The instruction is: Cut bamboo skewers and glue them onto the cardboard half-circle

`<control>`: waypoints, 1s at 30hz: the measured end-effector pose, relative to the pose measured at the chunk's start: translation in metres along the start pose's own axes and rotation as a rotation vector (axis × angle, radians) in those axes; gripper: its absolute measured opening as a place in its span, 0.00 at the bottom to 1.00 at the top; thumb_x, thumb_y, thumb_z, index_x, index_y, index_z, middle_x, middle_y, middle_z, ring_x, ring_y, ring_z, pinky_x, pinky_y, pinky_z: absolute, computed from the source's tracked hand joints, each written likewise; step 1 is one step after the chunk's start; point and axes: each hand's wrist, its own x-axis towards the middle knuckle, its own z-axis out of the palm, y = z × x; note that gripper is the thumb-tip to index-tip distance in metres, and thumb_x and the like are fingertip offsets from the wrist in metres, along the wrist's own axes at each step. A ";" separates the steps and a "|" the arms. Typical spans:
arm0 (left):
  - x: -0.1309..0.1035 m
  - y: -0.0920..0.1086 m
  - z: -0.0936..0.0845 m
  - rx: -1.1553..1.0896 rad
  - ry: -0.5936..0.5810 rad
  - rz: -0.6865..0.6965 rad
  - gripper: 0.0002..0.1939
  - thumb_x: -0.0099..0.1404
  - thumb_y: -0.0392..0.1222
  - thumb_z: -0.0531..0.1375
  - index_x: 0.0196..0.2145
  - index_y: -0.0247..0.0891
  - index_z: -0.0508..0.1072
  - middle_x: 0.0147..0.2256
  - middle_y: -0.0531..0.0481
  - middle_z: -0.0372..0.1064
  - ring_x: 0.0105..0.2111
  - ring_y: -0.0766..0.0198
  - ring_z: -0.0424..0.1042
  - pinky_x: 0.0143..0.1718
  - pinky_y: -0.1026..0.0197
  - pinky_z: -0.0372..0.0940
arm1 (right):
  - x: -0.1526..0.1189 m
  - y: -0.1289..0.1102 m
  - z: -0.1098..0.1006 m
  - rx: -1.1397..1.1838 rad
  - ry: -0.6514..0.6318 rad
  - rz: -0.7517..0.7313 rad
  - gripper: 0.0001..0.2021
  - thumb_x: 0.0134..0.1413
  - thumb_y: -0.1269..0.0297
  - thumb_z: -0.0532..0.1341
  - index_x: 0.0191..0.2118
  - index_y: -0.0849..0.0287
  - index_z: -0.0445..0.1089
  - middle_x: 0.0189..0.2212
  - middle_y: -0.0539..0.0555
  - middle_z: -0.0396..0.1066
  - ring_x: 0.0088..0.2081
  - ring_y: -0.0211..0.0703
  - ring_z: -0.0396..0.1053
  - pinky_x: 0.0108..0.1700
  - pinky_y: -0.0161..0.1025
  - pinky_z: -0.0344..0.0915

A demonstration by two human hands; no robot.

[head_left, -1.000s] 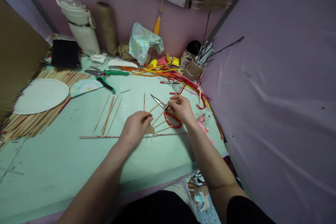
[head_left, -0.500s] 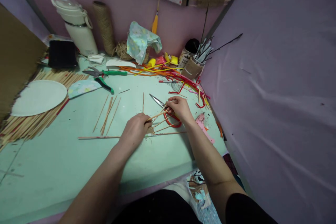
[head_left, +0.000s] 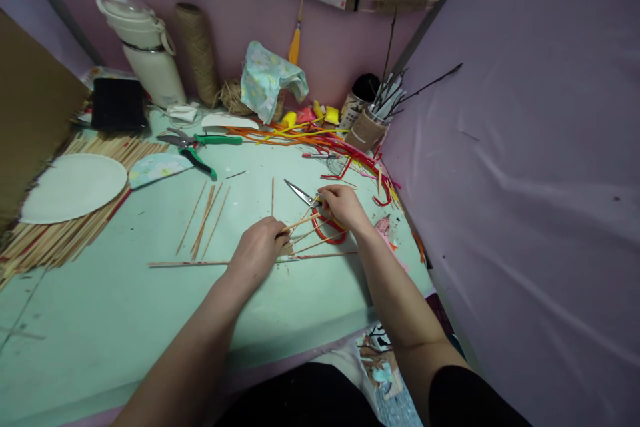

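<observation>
My left hand (head_left: 260,243) is closed on a small bundle of thin wooden sticks (head_left: 305,221) that fan out to the right, with a brown patch of twine or card at their base by my fingertips. My right hand (head_left: 343,205) is pinched just beyond the stick ends; what it holds, if anything, is too small to make out. Beneath it lies a pair of scissors (head_left: 299,193) with red handles, blades pointing up and left, partly covered by the hand and sticks. One long stick (head_left: 190,263) runs across the table under my left wrist.
Several loose sticks (head_left: 206,223) lie left of my hands, near green-handled pruning shears (head_left: 215,139). Further left is a big stick pile (head_left: 65,240) with a white oval plate (head_left: 75,188). Coloured pipe cleaners (head_left: 300,135), twine (head_left: 197,53) and a white bottle (head_left: 153,63) line the back.
My right hand has shifted slightly, its fingers curling closer together near the stick ends. My left hand and the sticks stay almost in place.
</observation>
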 end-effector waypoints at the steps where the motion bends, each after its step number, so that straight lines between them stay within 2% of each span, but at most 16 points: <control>1: 0.000 0.000 0.000 0.002 -0.002 -0.002 0.13 0.65 0.37 0.52 0.29 0.39 0.75 0.33 0.46 0.71 0.36 0.57 0.69 0.36 0.59 0.60 | 0.000 -0.001 -0.001 -0.017 -0.005 0.001 0.13 0.51 0.62 0.55 0.33 0.60 0.75 0.16 0.46 0.66 0.15 0.32 0.57 0.20 0.32 0.52; 7: 0.000 0.003 -0.002 0.027 -0.035 -0.017 0.13 0.64 0.37 0.51 0.29 0.38 0.75 0.33 0.45 0.71 0.36 0.56 0.70 0.37 0.58 0.60 | -0.001 -0.005 -0.005 -0.075 -0.031 0.005 0.14 0.49 0.64 0.53 0.33 0.61 0.76 0.15 0.46 0.65 0.15 0.33 0.57 0.21 0.32 0.52; 13: 0.000 0.003 -0.001 0.010 -0.026 -0.014 0.13 0.65 0.38 0.52 0.29 0.38 0.75 0.34 0.45 0.71 0.37 0.56 0.69 0.37 0.58 0.60 | 0.000 -0.006 -0.006 -0.088 0.008 0.017 0.15 0.49 0.64 0.53 0.35 0.62 0.76 0.15 0.46 0.66 0.16 0.34 0.58 0.22 0.32 0.55; 18: 0.000 0.001 0.000 0.013 -0.015 -0.003 0.13 0.65 0.38 0.52 0.30 0.38 0.75 0.34 0.45 0.71 0.37 0.55 0.69 0.38 0.57 0.61 | -0.002 -0.009 -0.010 -0.085 0.025 0.034 0.13 0.50 0.65 0.54 0.33 0.61 0.76 0.14 0.46 0.66 0.16 0.34 0.58 0.21 0.32 0.55; 24: 0.000 0.001 0.001 0.011 0.000 -0.008 0.13 0.66 0.38 0.52 0.30 0.39 0.75 0.34 0.45 0.72 0.37 0.56 0.70 0.37 0.58 0.61 | -0.007 -0.015 -0.016 -0.063 0.045 0.056 0.15 0.51 0.64 0.55 0.37 0.63 0.76 0.14 0.46 0.65 0.15 0.34 0.56 0.20 0.32 0.54; 30: 0.000 0.002 0.000 0.015 -0.022 -0.013 0.13 0.65 0.37 0.52 0.29 0.38 0.75 0.33 0.45 0.71 0.36 0.56 0.69 0.37 0.58 0.60 | -0.006 -0.013 -0.016 -0.073 0.026 0.074 0.13 0.50 0.66 0.55 0.33 0.63 0.77 0.13 0.47 0.65 0.15 0.34 0.57 0.20 0.32 0.54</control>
